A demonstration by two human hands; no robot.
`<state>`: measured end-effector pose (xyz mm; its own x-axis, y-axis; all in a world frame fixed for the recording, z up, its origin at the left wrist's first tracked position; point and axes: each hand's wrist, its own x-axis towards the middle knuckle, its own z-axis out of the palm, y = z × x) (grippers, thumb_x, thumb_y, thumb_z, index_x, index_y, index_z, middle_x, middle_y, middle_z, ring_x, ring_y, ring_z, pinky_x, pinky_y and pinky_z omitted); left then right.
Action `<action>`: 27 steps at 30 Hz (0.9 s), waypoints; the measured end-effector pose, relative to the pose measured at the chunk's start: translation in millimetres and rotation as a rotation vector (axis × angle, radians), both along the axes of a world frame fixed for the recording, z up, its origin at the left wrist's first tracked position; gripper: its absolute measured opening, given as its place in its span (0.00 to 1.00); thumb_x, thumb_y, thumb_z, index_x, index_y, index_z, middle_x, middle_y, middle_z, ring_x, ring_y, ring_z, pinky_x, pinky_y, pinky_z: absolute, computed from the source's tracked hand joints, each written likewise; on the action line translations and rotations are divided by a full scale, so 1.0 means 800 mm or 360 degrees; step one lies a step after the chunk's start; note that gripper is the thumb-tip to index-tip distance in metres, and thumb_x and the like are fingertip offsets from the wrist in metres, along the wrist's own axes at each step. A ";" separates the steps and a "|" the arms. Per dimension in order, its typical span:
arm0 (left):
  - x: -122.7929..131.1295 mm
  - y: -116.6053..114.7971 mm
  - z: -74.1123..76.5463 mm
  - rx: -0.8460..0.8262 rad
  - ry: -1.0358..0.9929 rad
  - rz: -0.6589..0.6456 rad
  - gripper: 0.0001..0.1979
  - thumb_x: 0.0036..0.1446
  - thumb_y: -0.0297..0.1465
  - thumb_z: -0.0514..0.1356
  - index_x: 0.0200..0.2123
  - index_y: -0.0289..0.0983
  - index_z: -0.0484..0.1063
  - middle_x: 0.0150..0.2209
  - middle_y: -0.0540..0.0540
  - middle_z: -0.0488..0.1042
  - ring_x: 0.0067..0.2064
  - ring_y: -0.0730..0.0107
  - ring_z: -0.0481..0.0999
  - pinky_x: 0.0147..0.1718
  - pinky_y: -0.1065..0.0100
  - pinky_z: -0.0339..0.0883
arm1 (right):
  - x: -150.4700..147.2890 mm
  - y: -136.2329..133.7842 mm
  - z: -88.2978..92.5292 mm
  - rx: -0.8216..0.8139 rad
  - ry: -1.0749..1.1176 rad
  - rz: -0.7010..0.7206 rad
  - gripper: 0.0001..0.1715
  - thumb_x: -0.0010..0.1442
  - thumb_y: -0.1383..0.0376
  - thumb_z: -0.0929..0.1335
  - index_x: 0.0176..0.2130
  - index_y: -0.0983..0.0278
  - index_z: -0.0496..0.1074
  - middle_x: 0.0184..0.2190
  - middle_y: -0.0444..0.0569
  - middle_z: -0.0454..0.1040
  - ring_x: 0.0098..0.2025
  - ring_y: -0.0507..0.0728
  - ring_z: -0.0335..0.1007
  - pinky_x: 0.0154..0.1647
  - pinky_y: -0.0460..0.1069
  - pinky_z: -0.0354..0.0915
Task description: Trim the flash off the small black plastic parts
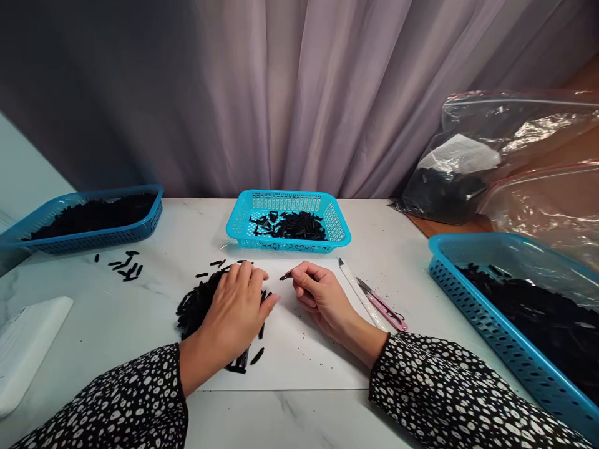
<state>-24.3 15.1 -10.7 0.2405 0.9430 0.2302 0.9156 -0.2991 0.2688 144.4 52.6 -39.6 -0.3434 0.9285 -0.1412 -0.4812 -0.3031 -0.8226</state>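
My left hand (236, 305) lies palm down, fingers stretched, on a pile of small black pieces (196, 302) heaped on a white sheet (304, 349). My right hand (321, 296) rests on the same sheet, thumb and fingers pinched on one small black piece (285, 275) whose tip points left. A turquoise basket (334, 221) with several black pieces stands just beyond both hands.
Pink snips (384, 307) and a white strip (358, 293) lie right of my right hand. Blue baskets of black pieces stand far left (88, 240) and near right (491, 324). Loose pieces (126, 268), a white pad (28, 343), plastic bags (468, 162).
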 end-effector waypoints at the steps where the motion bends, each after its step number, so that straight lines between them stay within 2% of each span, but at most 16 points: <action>1: -0.001 0.000 -0.002 -0.0014 0.0212 -0.0005 0.10 0.61 0.36 0.61 0.41 0.36 0.71 0.42 0.39 0.72 0.45 0.50 0.69 0.43 0.52 0.63 | 0.000 0.000 0.000 0.0001 0.0007 -0.0012 0.24 0.45 0.52 0.79 0.26 0.66 0.70 0.16 0.37 0.64 0.14 0.42 0.43 0.15 0.43 0.36; 4: 0.000 -0.001 -0.009 -0.0028 0.0543 -0.0043 0.11 0.61 0.38 0.62 0.39 0.36 0.71 0.40 0.40 0.72 0.42 0.51 0.67 0.40 0.55 0.60 | 0.001 0.002 0.000 0.0021 0.0032 -0.0040 0.24 0.45 0.52 0.79 0.26 0.65 0.69 0.16 0.37 0.64 0.14 0.42 0.43 0.15 0.42 0.36; 9: -0.001 0.005 -0.022 0.0015 0.0453 -0.0158 0.04 0.62 0.31 0.61 0.34 0.39 0.68 0.35 0.44 0.73 0.39 0.57 0.67 0.38 0.58 0.54 | 0.002 0.002 0.001 0.0037 0.0074 -0.0034 0.22 0.47 0.53 0.79 0.27 0.65 0.71 0.16 0.37 0.63 0.15 0.43 0.41 0.15 0.43 0.34; 15: -0.003 0.013 -0.026 -0.0075 -0.0113 -0.0293 0.10 0.56 0.21 0.58 0.28 0.41 0.63 0.29 0.48 0.69 0.34 0.59 0.66 0.36 0.60 0.52 | 0.004 0.002 0.000 0.0035 0.0099 0.0003 0.21 0.48 0.53 0.78 0.29 0.66 0.72 0.17 0.36 0.62 0.15 0.43 0.40 0.15 0.43 0.35; 21: 0.002 0.011 -0.005 -0.0004 -0.0444 -0.0334 0.11 0.56 0.21 0.55 0.25 0.41 0.63 0.27 0.50 0.67 0.31 0.63 0.64 0.36 0.61 0.55 | 0.003 0.002 0.000 0.0042 0.0094 -0.0002 0.20 0.49 0.54 0.78 0.30 0.66 0.72 0.16 0.36 0.61 0.15 0.43 0.40 0.15 0.42 0.35; 24: 0.005 0.012 0.003 -0.0022 -0.0856 -0.0205 0.09 0.54 0.23 0.56 0.25 0.41 0.63 0.25 0.52 0.68 0.29 0.67 0.65 0.33 0.65 0.57 | 0.002 0.001 0.001 0.0057 0.0064 -0.0023 0.20 0.49 0.53 0.78 0.30 0.65 0.72 0.17 0.36 0.62 0.15 0.43 0.40 0.15 0.43 0.35; 27: 0.011 0.012 0.004 -0.0320 -0.1405 0.0041 0.08 0.53 0.27 0.59 0.27 0.41 0.62 0.25 0.52 0.71 0.25 0.71 0.66 0.27 0.68 0.56 | 0.000 0.001 0.001 0.0073 0.0030 -0.0035 0.21 0.48 0.53 0.78 0.30 0.65 0.71 0.16 0.37 0.63 0.15 0.43 0.41 0.15 0.43 0.35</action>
<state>-15.8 25.0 -7.3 0.0331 0.9879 0.1512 0.3575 -0.1530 0.9213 144.7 53.2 -38.5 -0.3248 0.9412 -0.0924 -0.5027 -0.2546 -0.8261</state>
